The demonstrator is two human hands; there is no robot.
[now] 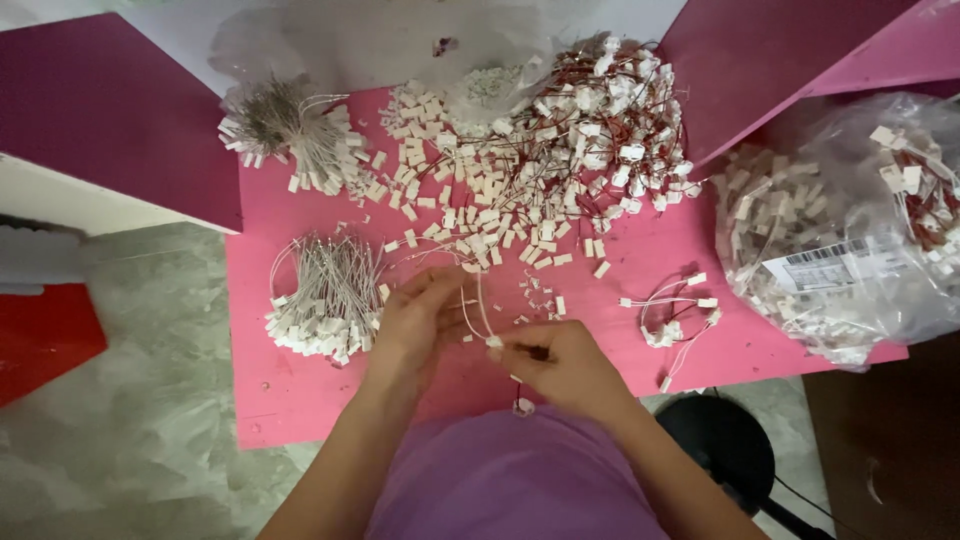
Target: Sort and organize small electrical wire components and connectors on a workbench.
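Pinching one thin white wire (478, 308) between both hands, left (413, 325) and right (560, 365), above pink board (640, 270).

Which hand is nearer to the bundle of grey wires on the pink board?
Left. The left hand lies just beside the grey wire bundle; the right hand is farther, beyond the left.

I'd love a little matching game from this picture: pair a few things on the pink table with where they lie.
Things:
1. clear bag
2. bundle of grey wires
3. pile of red wires
4. thin white wire

Places:
a. just left of the left hand
b. far side, top middle
c. held between both hands
d. right edge

Pairs: 1-d, 2-a, 3-b, 4-c
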